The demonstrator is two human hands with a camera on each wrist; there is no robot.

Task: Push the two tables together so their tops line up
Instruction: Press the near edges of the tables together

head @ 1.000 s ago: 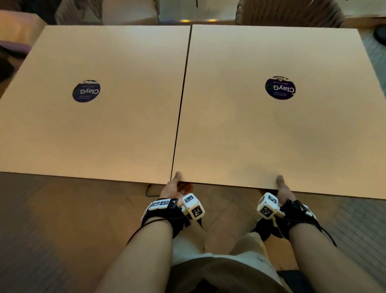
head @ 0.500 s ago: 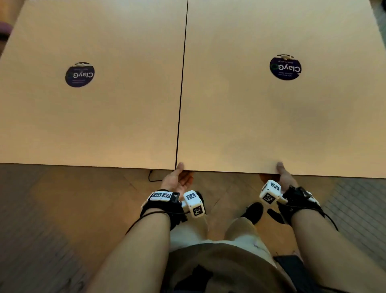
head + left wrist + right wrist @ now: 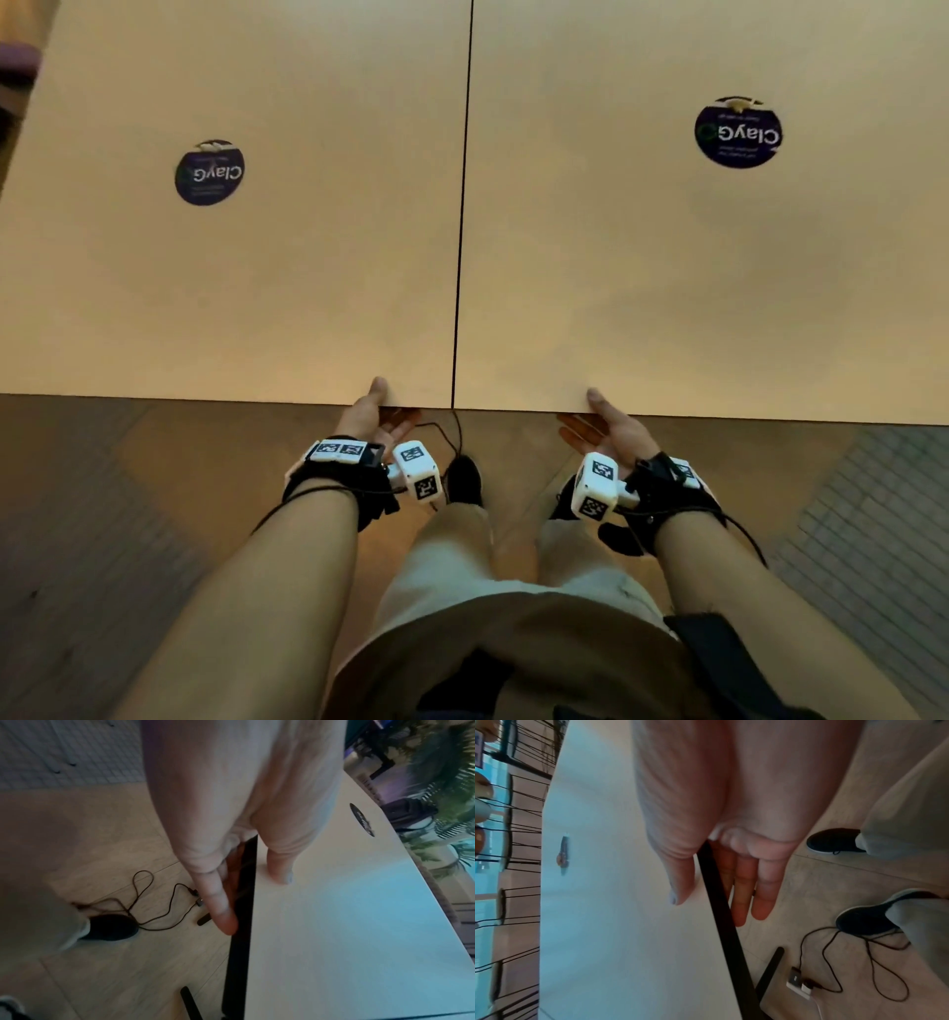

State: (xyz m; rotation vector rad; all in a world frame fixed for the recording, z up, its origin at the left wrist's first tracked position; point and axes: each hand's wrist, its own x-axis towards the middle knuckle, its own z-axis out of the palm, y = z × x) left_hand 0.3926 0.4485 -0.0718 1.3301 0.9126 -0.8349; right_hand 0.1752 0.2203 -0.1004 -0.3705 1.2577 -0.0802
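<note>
Two tan square tables stand side by side, the left table (image 3: pixel 257 308) and the right table (image 3: pixel 667 308), with only a thin dark seam (image 3: pixel 460 246) between them. Their near edges run almost in one line. My left hand (image 3: pixel 372 416) holds the left table's near edge just left of the seam, thumb (image 3: pixel 280 866) on top and fingers (image 3: pixel 221 912) underneath. My right hand (image 3: pixel 608 426) holds the right table's near edge (image 3: pixel 718 912) the same way, thumb (image 3: pixel 680 886) above and fingers (image 3: pixel 762 898) below.
A black cable (image 3: pixel 154 914) with a white charger (image 3: pixel 798 981) lies on the wooden floor by my shoes (image 3: pixel 464 480). Dark table legs (image 3: pixel 190 1004) stand under the near edge. Wire-backed chairs (image 3: pixel 513 841) line the far side. Each top carries a round dark sticker (image 3: pixel 209 172).
My left hand has gone from the right table's corner at the seam to the left table's edge. My right hand has slid left along its edge. The near edges now line up more closely.
</note>
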